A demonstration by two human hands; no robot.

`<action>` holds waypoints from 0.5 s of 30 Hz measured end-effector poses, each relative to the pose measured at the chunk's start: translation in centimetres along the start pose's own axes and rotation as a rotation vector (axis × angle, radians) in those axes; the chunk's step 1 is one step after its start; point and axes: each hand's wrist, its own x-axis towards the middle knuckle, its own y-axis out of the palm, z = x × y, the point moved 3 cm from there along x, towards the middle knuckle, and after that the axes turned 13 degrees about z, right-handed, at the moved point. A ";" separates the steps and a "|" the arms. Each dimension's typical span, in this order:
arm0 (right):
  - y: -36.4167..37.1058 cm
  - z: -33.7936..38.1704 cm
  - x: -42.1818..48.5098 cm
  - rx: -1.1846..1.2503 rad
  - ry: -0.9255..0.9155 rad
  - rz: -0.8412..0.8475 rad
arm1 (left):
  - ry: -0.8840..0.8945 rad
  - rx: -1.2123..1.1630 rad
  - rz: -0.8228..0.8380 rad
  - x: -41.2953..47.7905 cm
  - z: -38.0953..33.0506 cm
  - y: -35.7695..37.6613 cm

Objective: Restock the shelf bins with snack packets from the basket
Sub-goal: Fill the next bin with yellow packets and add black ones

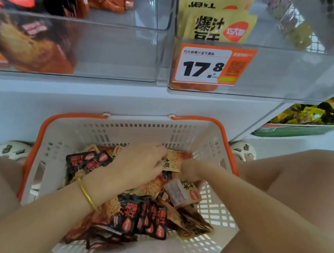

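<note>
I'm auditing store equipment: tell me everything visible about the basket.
The basket looks like white perforated plastic with orange handles folded down along its rim. It stands between the person's knees, below the shelf bins, partly filled with snack packets. The left hand grips a yellow packet inside; the right hand reaches in.

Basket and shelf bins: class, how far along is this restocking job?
Done: the left bin holds black packets, the right bin yellow packets. In hand: the left hand holds a single yellow packet in the basket; the blurred right hand touches it. Left: many loose packets lie in the basket, and the left bin has much bare space.
</note>
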 end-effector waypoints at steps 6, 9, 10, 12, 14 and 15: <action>-4.6 1.6 -6.5 0.749 -0.365 -0.071 | -0.021 -0.048 0.142 -0.7 -1.7 -0.8; -4.4 1.7 -10.3 0.869 -0.474 0.002 | 0.019 -0.058 -0.060 -1.4 -2.4 -3.1; -4.2 1.5 -11.4 0.831 -0.484 -0.008 | 0.033 -0.076 -0.117 -1.6 -2.6 -4.0; -4.5 0.4 -13.0 0.691 -0.489 -0.145 | 0.017 -0.159 -0.193 -2.1 -2.8 -6.0; -4.9 -0.8 -14.5 0.589 -0.544 -0.349 | -0.016 -0.296 -0.238 -2.8 -3.1 -8.0; -4.9 -1.2 -15.3 0.607 -0.605 -0.379 | -0.008 -0.386 -0.253 -3.1 -3.4 -9.0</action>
